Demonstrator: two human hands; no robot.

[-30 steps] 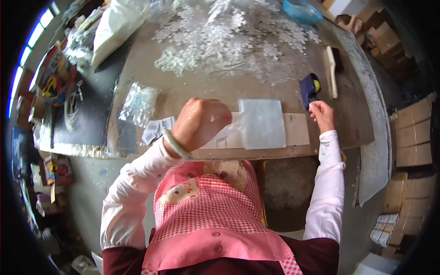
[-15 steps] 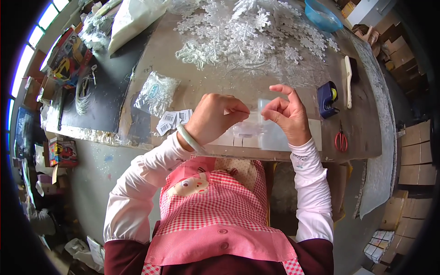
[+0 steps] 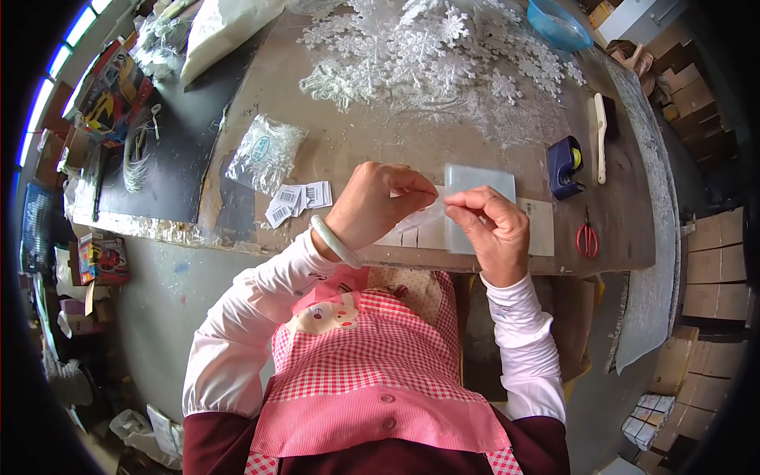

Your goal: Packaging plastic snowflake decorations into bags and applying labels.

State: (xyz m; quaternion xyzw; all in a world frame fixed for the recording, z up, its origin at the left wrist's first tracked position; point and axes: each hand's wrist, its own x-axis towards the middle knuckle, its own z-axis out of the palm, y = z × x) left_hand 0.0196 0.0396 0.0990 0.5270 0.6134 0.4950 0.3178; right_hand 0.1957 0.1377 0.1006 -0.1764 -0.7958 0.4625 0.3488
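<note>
My left hand (image 3: 385, 200), with a pale bangle at its wrist, pinches thumb and forefinger together over the table's near edge. From that pinch hangs a small clear plastic bag (image 3: 427, 217), hard to make out against the pale board. Just to the right, my right hand (image 3: 495, 226) is closed in a pinch too, its fingertips nearly meeting the left ones. Whatever it grips is too small to see. Behind the right hand lies a stack of translucent plastic sheets or bags (image 3: 480, 179) on a pale board (image 3: 541, 226).
White glitter snowflakes (image 3: 443, 55) heap at the back, beside a blue basin (image 3: 558, 28). Barcode labels (image 3: 294, 202) and a filled clear bag (image 3: 267, 154) lie left. A blue tape dispenser (image 3: 564, 168), brush (image 3: 601, 142) and red-handled scissors (image 3: 587, 239) lie right.
My right hand has come in toward the left, and its spread fingers have closed into a pinch. My left hand has shifted slightly right, still pinching.
</note>
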